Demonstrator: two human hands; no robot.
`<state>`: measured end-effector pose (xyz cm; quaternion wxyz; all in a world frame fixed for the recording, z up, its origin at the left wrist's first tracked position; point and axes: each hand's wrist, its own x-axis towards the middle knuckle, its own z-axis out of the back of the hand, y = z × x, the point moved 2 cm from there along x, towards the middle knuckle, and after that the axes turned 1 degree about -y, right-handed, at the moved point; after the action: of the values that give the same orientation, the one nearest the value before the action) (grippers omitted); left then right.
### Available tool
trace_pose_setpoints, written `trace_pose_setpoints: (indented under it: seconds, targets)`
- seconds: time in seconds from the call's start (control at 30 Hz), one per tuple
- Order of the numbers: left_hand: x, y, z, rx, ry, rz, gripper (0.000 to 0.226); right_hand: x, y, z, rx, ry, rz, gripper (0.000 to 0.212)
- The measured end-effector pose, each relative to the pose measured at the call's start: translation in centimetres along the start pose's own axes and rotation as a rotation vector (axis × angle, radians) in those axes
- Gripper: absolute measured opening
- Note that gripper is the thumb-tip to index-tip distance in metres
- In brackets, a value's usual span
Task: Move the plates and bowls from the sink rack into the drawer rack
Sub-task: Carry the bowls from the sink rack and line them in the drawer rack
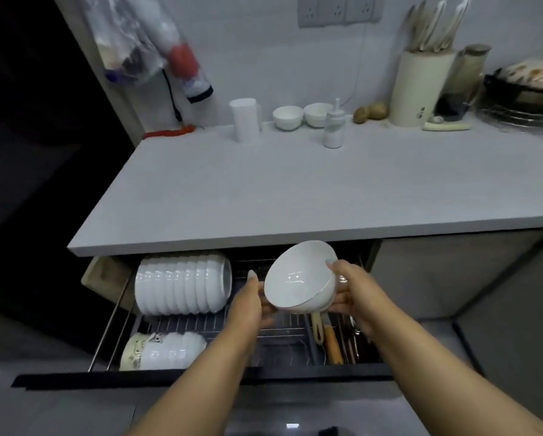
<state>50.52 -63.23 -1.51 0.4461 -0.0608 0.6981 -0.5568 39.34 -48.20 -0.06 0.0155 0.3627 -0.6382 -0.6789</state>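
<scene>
Both arms reach forward from the bottom of the frame toward the open drawer. The right hand point(350, 289) grips a white bowl point(298, 276) by its far side, with the thumb over the rim and the fingers curled under the base. The bowl is tipped on its side, so its round open mouth faces left and toward the camera. The left hand point(251, 302) is held flat beside the bowl, its fingers straight and touching the bowl's lower left edge. The bowl is in the air, just above the middle of the drawer rack point(276, 332).

The drawer rack is made of thin dark metal wires. At its back left, a row of white bowls point(182, 283) stands on edge, packed close together. At its front left lies another short row of bowls point(163, 350); the nearest one has a flower pattern. To the right, under the right arm, long tools with wooden handles point(331, 343) lie in a narrow part of the drawer.

Above the drawer is the smooth grey table point(295, 190). Along its back stand a white cup point(244, 119), two small white bowls point(303, 114), a squeeze bottle point(333, 129), some potatoes point(370, 112) and a cream knife holder point(419, 88). A plastic bag point(131, 42) hangs in the upper left.
</scene>
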Motion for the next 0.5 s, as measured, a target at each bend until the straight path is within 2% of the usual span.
trace_pose_setpoints:
  seconds: [0.07, 0.17, 0.23, 0.37, 0.5]
  targets:
    - [1.2, 0.2, 4.8, 0.078, -0.085, -0.007, 0.053, 1.1, -1.1, -3.5, -0.068, 0.0, -0.025, 0.02]
    - [3.0, 1.2, 11.6, 0.29, -0.201, -0.084, 0.05, 3.0, -2.8, -8.3, -0.181, -0.003, -0.065, 0.039]
    - [3.7, 2.1, 15.4, 0.436, -0.234, -0.14, 0.039, 4.4, -4.3, -10.9, -0.257, -0.021, -0.095, 0.049]
    - [5.7, 4.6, 20.6, 0.818, -0.252, -0.234, 0.042, 6.4, -7.3, -14.9, -0.413, -0.075, -0.135, 0.038]
    - [7.3, 7.2, 23.7, 1.141, -0.237, -0.196, 0.055, 8.2, -10.1, -17.9, -0.615, -0.041, -0.186, 0.067]
